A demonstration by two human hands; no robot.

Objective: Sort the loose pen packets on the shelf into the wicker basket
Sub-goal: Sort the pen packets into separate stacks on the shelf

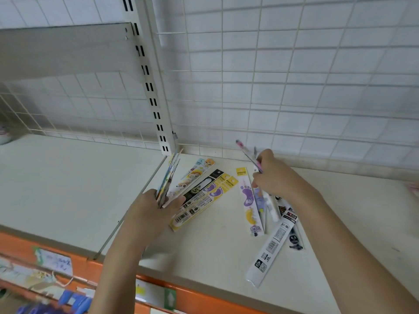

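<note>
Orange shelf edge (204, 293) at six o'clock; left hand (152, 211) gripping fanned pen packets (167, 182), right hand (276, 177) pinching pink packet (249, 155) at one o'clock; loose packets (204, 196) scattered on shelf (68, 189) between.

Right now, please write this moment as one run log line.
left hand: holds packet stack | right hand: lifts pink packet | loose packets on shelf | basket: not visible
</note>
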